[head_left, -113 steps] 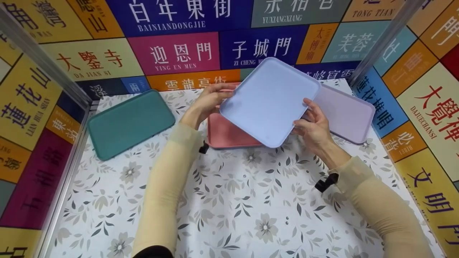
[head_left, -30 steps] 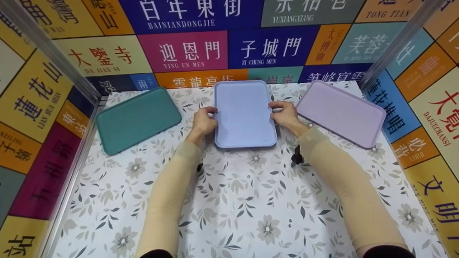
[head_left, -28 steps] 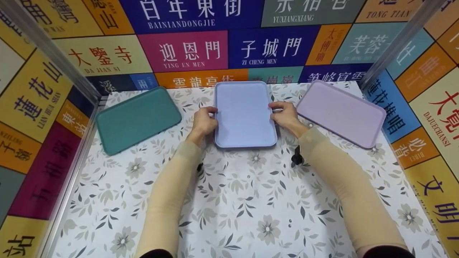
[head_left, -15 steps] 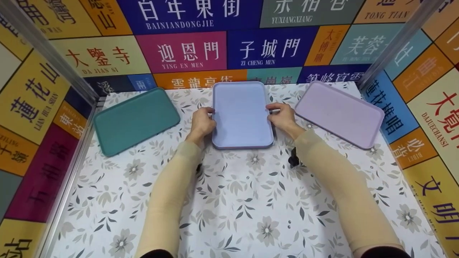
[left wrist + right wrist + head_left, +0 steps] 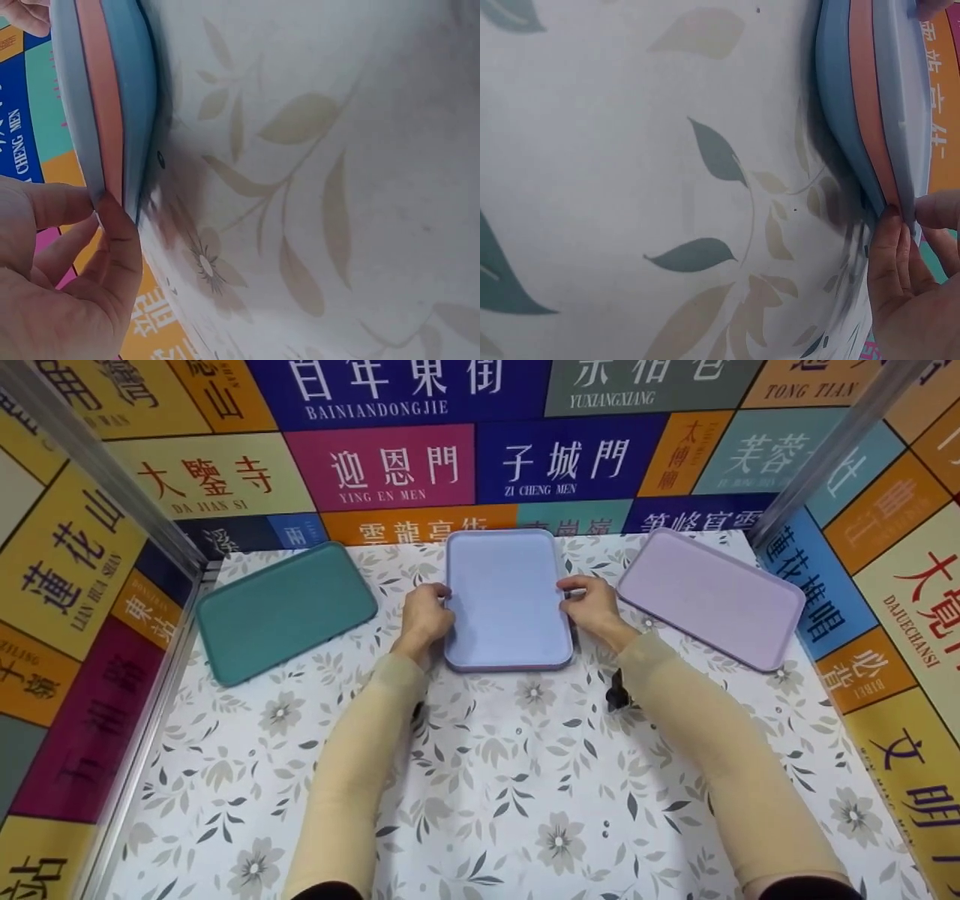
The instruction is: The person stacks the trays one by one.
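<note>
A light blue tray [image 5: 506, 600] lies upright-lengthwise at the back middle of the table, on top of a stack. Beneath it, the wrist views show the edge of a salmon-pink tray [image 5: 105, 97] and, lowest, a darker blue tray [image 5: 836, 82]. My left hand [image 5: 426, 615] pinches the stack's left side, thumb and fingertips at the rims of the upper two trays. On the opposite side my right hand [image 5: 596, 604] pinches the rims in the same way. The trays' edges look lined up.
A green tray [image 5: 286, 613] lies angled on the left, and a lilac tray [image 5: 712, 598] lies angled on the right, close to my right hand. Flower-patterned cloth [image 5: 495, 780] covers the table. Panels with printed characters [image 5: 382, 469] wall in the back and sides.
Nearly four seconds ago the light blue tray was held tilted above the pink one; now it lies squarely on the stack. Over the last second the hands and trays have hardly moved.
</note>
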Tool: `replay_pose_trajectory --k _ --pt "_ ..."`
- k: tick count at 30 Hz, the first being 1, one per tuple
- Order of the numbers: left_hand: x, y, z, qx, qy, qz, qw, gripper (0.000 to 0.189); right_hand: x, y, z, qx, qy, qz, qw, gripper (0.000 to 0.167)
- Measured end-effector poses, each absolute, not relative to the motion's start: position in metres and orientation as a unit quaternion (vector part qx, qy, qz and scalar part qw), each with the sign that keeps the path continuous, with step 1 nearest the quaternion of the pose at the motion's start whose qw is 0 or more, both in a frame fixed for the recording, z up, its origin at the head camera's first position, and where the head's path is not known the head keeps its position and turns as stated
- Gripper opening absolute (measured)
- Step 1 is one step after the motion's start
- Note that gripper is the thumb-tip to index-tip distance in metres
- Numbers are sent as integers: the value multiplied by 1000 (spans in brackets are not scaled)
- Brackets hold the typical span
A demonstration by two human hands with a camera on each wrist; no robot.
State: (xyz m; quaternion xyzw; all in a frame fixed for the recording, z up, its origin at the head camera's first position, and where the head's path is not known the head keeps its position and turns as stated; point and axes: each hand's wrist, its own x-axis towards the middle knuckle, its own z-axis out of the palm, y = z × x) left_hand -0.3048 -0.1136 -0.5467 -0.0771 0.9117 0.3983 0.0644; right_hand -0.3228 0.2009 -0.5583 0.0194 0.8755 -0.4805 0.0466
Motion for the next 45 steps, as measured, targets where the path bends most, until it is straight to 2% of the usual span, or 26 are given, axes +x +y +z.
replay_pose_trajectory --k 4,6,8,11,18,32,45 --pt "-322 -122 -572 -57 913 400 51 53 -320 206 -557 19 876 -480 49 47" --pt "-323 -127 -572 -51 912 405 52 51 -319 208 -555 19 875 -482 50 47" --pt "-318 -133 -567 -51 909 411 51 48 -317 207 -552 18 874 -483 49 46" --pt "-300 -139 -537 -68 896 432 78 47 -316 203 -544 19 872 -488 47 44" --pt "-295 -176 -526 -32 908 415 43 43 -320 179 -524 9 856 -514 56 39" --pt "-262 -280 -506 -54 908 415 27 46 -314 69 -511 -61 835 -535 109 41" --pt "-229 -390 -511 -170 900 401 17 50 -320 -22 -518 -135 864 -468 125 44"
